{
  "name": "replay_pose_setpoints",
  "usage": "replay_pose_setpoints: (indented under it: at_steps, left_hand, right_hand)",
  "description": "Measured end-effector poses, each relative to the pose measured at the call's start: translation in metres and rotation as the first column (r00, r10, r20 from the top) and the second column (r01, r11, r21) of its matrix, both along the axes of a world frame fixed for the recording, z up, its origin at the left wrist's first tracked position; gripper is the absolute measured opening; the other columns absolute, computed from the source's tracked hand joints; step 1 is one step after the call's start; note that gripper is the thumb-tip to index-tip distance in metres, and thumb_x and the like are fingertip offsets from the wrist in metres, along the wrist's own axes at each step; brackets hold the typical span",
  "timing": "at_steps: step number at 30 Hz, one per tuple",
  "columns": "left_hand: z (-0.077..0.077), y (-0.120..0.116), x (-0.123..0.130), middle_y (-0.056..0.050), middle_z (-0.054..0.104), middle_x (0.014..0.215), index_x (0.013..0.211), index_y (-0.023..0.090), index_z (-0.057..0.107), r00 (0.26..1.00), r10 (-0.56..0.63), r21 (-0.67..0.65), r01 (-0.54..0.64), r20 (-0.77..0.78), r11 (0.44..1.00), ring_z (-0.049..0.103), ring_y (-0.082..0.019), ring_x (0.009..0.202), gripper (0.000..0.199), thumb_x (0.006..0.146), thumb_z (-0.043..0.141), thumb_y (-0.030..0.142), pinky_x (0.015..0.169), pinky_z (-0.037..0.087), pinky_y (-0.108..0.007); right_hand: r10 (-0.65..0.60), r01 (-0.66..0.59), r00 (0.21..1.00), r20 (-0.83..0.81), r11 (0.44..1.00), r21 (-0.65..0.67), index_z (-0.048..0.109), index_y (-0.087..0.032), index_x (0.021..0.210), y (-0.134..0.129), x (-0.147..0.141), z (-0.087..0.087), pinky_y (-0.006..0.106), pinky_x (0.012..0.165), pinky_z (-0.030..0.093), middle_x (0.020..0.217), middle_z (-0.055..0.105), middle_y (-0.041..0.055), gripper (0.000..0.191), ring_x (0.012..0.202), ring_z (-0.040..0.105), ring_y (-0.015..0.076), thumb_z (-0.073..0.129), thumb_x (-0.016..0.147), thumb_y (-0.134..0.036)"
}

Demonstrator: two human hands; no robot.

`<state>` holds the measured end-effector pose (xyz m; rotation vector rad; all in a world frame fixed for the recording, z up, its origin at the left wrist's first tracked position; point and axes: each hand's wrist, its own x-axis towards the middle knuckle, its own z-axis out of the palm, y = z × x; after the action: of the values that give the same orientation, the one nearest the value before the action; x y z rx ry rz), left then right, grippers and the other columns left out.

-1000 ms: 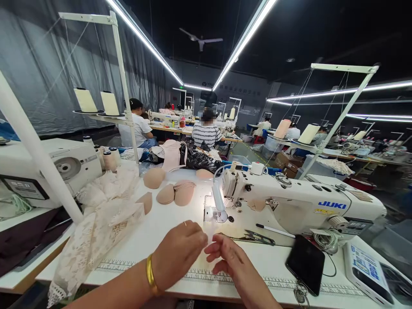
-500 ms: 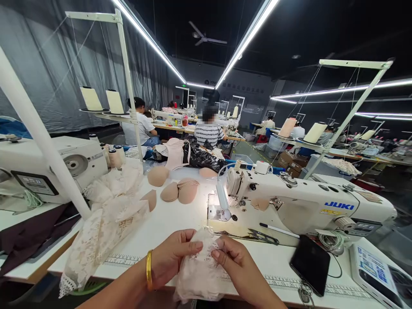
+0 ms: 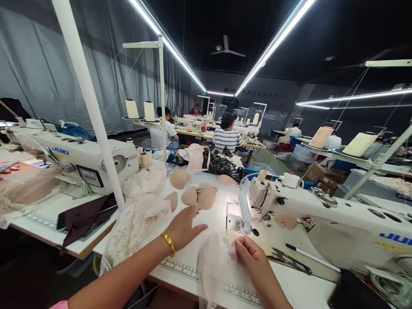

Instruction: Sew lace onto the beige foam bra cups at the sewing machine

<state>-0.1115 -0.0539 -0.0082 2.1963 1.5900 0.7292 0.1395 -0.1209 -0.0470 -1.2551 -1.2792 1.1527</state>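
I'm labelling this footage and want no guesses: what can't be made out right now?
Head view:
Pale sheer fabric in the right hand: blurred, lower end cut by the bottom edge.
Whether the left hand touches the tan cups: fingers cover their edge.
Black object: cut off by the bottom edge.
Wall lettering: too small.

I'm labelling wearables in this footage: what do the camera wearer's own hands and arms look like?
The left hand is ungloved, with a gold-coloured bangle on its wrist and a pink sleeve edge farther up the arm. The right hand is ungloved too, its wrist unadorned.
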Motion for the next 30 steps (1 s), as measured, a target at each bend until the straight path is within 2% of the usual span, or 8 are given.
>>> replay_pose_setpoints:
  at_steps: [4, 9, 12, 14, 17, 25, 28, 30]
  left_hand:
    - [0.015, 0.04, -0.041, -0.023, 0.067, 0.121, 0.113, 0.015, 0.064, 0.95, 0.266, 0.092, -0.254, -0.165, 0.963, 0.059, -0.042, 0.121, 0.033, 0.08, 0.065, 0.018, 0.104, 0.039, -0.057]
    - [0.031, 0.049, -0.05, -0.02, 0.074, 0.1, 0.099, 0.014, 0.067, 0.935, 0.302, 0.152, -0.276, -0.185, 0.949, 0.067, -0.037, 0.105, 0.02, 0.086, 0.052, 0.018, 0.101, 0.041, -0.053]
    - [0.045, 0.033, -0.033, -0.011, 0.075, 0.11, 0.107, 0.018, 0.068, 0.989, 0.139, 0.131, -0.132, -0.043, 0.983, 0.067, -0.029, 0.105, 0.031, 0.095, 0.043, 0.031, 0.094, 0.047, -0.039]
    - [0.053, 0.018, -0.017, -0.005, 0.075, 0.101, 0.104, 0.02, 0.072, 0.985, -0.136, -0.034, 0.14, 0.102, 0.99, 0.067, -0.024, 0.094, 0.035, 0.095, 0.045, 0.042, 0.082, 0.05, -0.031]
    - [0.058, 0.002, 0.009, -0.002, 0.073, 0.086, 0.093, 0.019, 0.076, 0.891, -0.418, -0.282, 0.452, 0.176, 0.846, 0.065, -0.021, 0.081, 0.03, 0.087, 0.058, 0.042, 0.07, 0.047, -0.027]
    - [0.062, 0.012, 0.054, 0.0, 0.071, 0.076, 0.085, 0.019, 0.076, 0.867, -0.497, -0.343, 0.457, -0.034, 0.821, 0.065, -0.021, 0.073, 0.015, 0.074, 0.07, 0.028, 0.063, 0.044, -0.027]
    - [0.065, 0.015, 0.059, -0.005, 0.074, 0.114, 0.113, 0.022, 0.072, 0.842, -0.538, -0.301, 0.508, -0.021, 0.807, 0.068, -0.027, 0.103, 0.044, 0.071, 0.077, 0.032, 0.085, 0.052, -0.033]
    - [0.063, 0.017, 0.06, -0.006, 0.063, 0.141, 0.134, 0.027, 0.061, 0.78, -0.625, -0.298, 0.606, 0.04, 0.737, 0.058, -0.03, 0.128, 0.072, 0.066, 0.084, 0.038, 0.105, 0.046, -0.038]
  right_hand:
    - [0.006, -0.006, 1.0, -0.002, 1.0, -0.004, 0.058, -0.023, 0.076, 0.004, 0.0, -0.008, 0.029, 0.066, 0.037, 0.069, 0.06, -0.002, 0.048, 0.067, 0.049, 0.018, 0.064, 0.089, -0.068]
    - [0.014, -0.014, 0.999, -0.049, 1.0, -0.007, 0.062, -0.022, 0.079, 0.007, 0.0, -0.004, 0.029, 0.067, 0.041, 0.07, 0.064, -0.0014, 0.045, 0.066, 0.053, 0.0177, 0.066, 0.088, -0.066]
    - [0.022, -0.024, 0.994, -0.108, 0.999, -0.021, 0.065, -0.021, 0.081, 0.009, 0.0, 0.003, 0.029, 0.066, 0.043, 0.073, 0.066, -0.0001, 0.045, 0.067, 0.056, 0.018, 0.07, 0.085, -0.066]
    - [0.021, -0.028, 0.987, -0.159, 0.999, -0.046, 0.068, -0.02, 0.085, 0.011, 0.0, 0.006, 0.028, 0.066, 0.044, 0.076, 0.068, 0.0012, 0.048, 0.069, 0.059, 0.0178, 0.071, 0.084, -0.069]
    - [0.024, -0.045, 0.973, -0.228, 0.995, -0.088, 0.072, -0.018, 0.092, 0.01, 0.001, 0.009, 0.029, 0.068, 0.045, 0.079, 0.07, 0.0041, 0.059, 0.072, 0.06, 0.0177, 0.067, 0.084, -0.076]
    - [0.1, -0.101, 0.993, -0.063, 0.995, -0.009, 0.071, -0.021, 0.1, 0.0, 0.002, 0.025, 0.03, 0.075, 0.049, 0.079, 0.061, -0.0016, 0.055, 0.074, 0.056, 0.0158, 0.078, 0.078, -0.071]
    - [0.146, -0.146, 0.989, -0.017, 0.989, 0.024, 0.068, -0.02, 0.095, -0.003, 0.001, 0.031, 0.03, 0.071, 0.049, 0.072, 0.058, -0.0027, 0.048, 0.072, 0.055, 0.0163, 0.077, 0.081, -0.065]
    - [0.189, -0.189, 0.982, 0.007, 0.981, 0.042, 0.066, -0.02, 0.091, -0.005, 0.003, 0.033, 0.03, 0.07, 0.049, 0.073, 0.061, -0.0016, 0.042, 0.071, 0.057, 0.0166, 0.075, 0.085, -0.061]
